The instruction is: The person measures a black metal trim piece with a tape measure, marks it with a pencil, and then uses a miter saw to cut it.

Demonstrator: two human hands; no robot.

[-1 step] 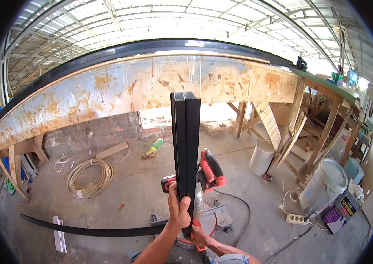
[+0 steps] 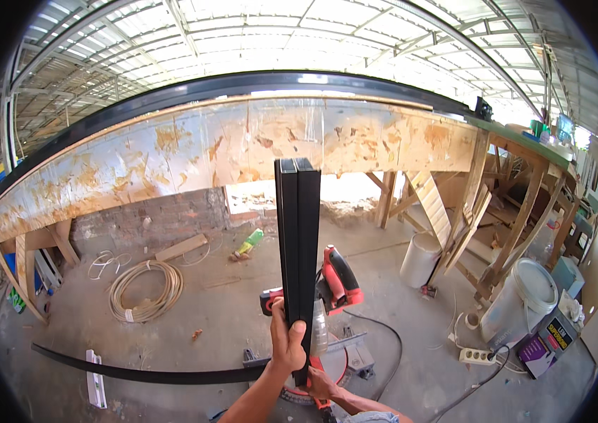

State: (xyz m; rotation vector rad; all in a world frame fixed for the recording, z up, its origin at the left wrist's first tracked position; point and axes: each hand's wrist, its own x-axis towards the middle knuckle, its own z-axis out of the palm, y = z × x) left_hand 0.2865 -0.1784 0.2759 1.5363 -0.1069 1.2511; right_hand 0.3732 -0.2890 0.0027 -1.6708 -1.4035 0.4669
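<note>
Two black hollow metal profiles [image 2: 298,240] stand upright side by side in front of me, their open ends at the top. Around their lower part my left hand [image 2: 289,344] is closed, the thumb lying across the front. Lower down, my right hand [image 2: 321,385] is closed at the bottom end of the profiles, its fingers partly hidden. Directly behind the profiles, a red and black mitre saw [image 2: 343,282] sits on the floor, partly covered by them. Another long black profile [image 2: 165,375] extends left along the floor from near the saw's base.
A white spirit level [image 2: 95,379] lies under the long profile. Coiled hose [image 2: 146,290] and a green bottle [image 2: 250,240] lie farther off. Right are a white bucket [image 2: 525,296], a power strip [image 2: 477,356] and a purple-black box [image 2: 544,343]. A long workbench [image 2: 257,134] spans the back.
The whole view has shifted slightly, so the bench and profiles sit a little lower in it. Both hands keep the same hold on the profiles.
</note>
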